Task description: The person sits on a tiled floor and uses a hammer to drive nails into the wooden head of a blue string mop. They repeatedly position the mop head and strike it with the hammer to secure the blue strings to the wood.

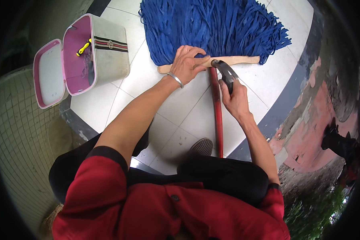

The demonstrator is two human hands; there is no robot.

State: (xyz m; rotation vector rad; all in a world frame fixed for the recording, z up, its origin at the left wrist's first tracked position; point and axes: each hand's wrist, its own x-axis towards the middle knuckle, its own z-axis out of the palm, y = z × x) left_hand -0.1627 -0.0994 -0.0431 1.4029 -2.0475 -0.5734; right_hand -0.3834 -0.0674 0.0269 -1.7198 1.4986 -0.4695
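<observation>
Two hands are working at the mop bar point(228, 61): left hand point(188, 64) is pressing flat on it, right hand point(235, 98) is gripping a hammer point(225, 72) tight just beside.

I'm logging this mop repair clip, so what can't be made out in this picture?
- Head view: what joins the red handle to the wooden mop bar is hidden by the left hand and hammer.
- Grip on the hammer's handle: covered by the right hand.
- Open case contents: mostly too small.
</observation>
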